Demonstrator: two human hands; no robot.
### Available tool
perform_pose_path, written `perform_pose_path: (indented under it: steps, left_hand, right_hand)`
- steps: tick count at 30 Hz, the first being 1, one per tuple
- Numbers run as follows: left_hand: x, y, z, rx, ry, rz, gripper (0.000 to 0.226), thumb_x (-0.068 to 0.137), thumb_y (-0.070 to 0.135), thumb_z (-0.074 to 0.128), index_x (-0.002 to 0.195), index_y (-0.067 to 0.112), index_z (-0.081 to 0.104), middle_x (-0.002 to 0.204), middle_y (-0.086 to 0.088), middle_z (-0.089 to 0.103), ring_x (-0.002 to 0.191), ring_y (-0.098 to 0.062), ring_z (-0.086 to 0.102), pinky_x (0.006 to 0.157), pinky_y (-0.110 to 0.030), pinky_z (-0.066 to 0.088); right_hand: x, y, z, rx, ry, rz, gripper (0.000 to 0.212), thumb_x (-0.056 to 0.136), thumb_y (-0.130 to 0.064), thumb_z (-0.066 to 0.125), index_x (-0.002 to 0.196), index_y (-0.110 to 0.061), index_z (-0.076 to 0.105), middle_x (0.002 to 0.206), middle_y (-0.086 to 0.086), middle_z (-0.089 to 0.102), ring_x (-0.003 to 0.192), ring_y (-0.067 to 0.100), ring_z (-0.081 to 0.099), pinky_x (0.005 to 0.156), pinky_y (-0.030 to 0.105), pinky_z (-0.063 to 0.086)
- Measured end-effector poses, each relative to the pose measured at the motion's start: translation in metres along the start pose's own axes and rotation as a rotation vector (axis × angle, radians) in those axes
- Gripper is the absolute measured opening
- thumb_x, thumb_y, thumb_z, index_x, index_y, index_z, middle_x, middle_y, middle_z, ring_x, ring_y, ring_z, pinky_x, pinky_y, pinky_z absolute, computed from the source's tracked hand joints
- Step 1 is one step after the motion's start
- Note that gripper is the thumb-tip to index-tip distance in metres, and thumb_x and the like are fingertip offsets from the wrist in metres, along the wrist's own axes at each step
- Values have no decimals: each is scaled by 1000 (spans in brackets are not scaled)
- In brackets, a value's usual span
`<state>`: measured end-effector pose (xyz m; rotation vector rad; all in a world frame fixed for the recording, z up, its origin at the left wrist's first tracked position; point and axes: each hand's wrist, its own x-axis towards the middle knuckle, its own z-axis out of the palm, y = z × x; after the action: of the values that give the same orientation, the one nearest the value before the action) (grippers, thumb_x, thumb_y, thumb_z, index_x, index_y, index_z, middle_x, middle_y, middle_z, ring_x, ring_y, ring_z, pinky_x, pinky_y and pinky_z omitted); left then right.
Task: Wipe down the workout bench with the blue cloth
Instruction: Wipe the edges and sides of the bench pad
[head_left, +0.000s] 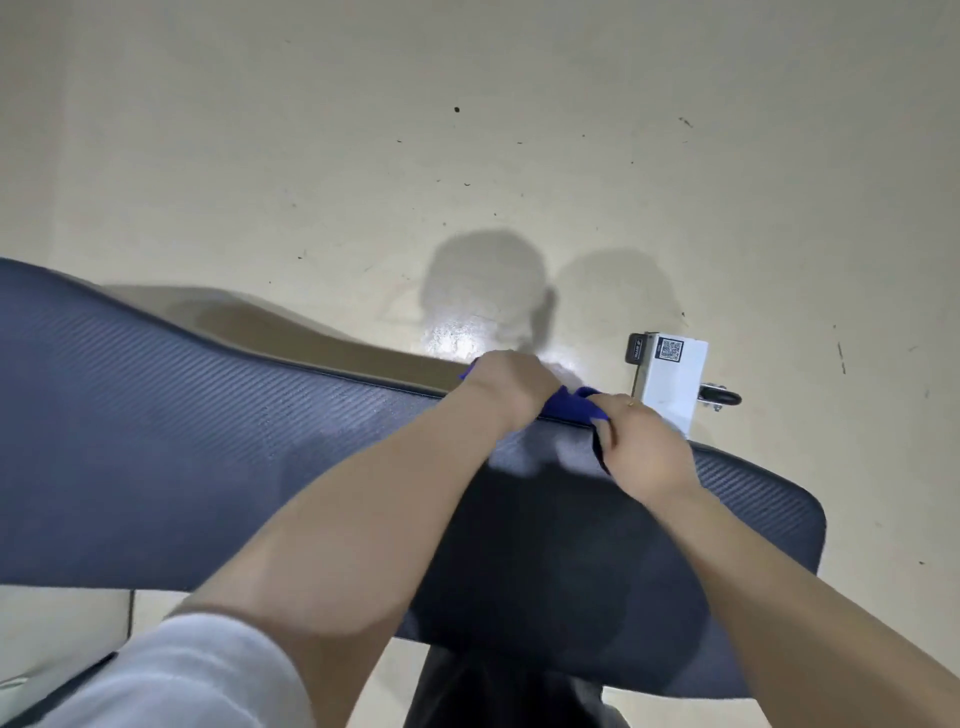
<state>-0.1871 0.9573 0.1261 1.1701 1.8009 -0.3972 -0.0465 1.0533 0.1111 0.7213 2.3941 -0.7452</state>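
Observation:
The workout bench is a long dark blue-black padded surface with a ribbed texture, running from the left edge to lower right. The blue cloth lies bunched on the bench's far edge, mostly covered by my hands. My left hand is closed over the cloth's left part at that edge. My right hand grips the cloth's right end, fingers curled down onto the pad. Both forearms reach across the bench from below.
A white bench frame foot with a QR label and a small black wheel stands on the floor just beyond the far edge. Glossy cream floor with scuff marks lies behind. My grey sleeve fills the lower left.

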Motion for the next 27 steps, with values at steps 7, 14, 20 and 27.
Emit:
perform_pose_path:
  steps: [7,14,20,27]
  left_hand:
    - [6,7,2,0,85,13,25,90,5,43,107,11,60,97,-8,55,100,-28,60,72,-32,43]
    - [-28,-73,34,-149,68,-306,21,93,20,45,100,20,64,99,-6,65,78,-26,54,63,-26,37]
    - [-6,-33,35,-325,114,-222,24,93,11,44,106,16,63,102,-5,66,95,-26,61,70,-33,46]
    - [-12,-32,27,-272,83,-276,23,93,7,43,104,14,62,96,-7,61,77,-23,47,64,-30,37]
  right_hand:
    - [15,5,-4,94,-55,98,25,94,-27,42,111,-21,59,107,12,66,98,32,58,76,36,46]
    - [21,-79,24,207,-39,-100,25,96,-27,42,107,-13,60,95,10,62,88,30,54,66,32,36]
    - [21,-29,-4,98,-134,-40,26,97,-32,39,106,-18,59,88,5,62,85,27,57,66,32,41]
    - [32,-42,1,1,-204,-35,28,98,-30,35,93,-12,56,79,2,49,84,30,55,63,28,32]
